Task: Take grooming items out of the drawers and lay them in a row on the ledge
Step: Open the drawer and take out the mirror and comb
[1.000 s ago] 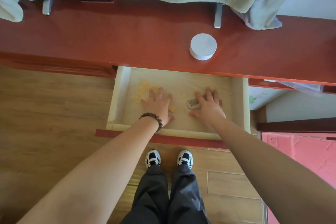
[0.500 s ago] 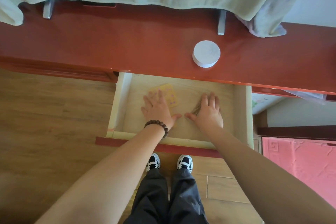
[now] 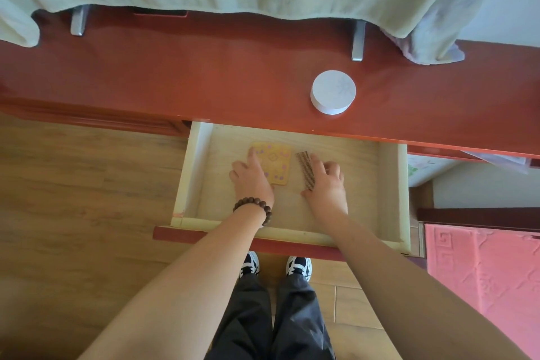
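Since the earlier frame the brown comb [image 3: 305,170] is uncovered in the open drawer [image 3: 388,184], pinched by the right hand [image 3: 325,184], while the yellow pad [image 3: 274,162] is touched by the left hand [image 3: 252,180]; lifting to the ledge [image 3: 204,82] is judged next.

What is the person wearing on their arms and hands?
Both arms are bare, with no sleeves showing up to the frame edge. The left hand has a bracelet of round dark brown beads around its wrist. The right hand wears nothing: no ring, watch or glove can be seen.
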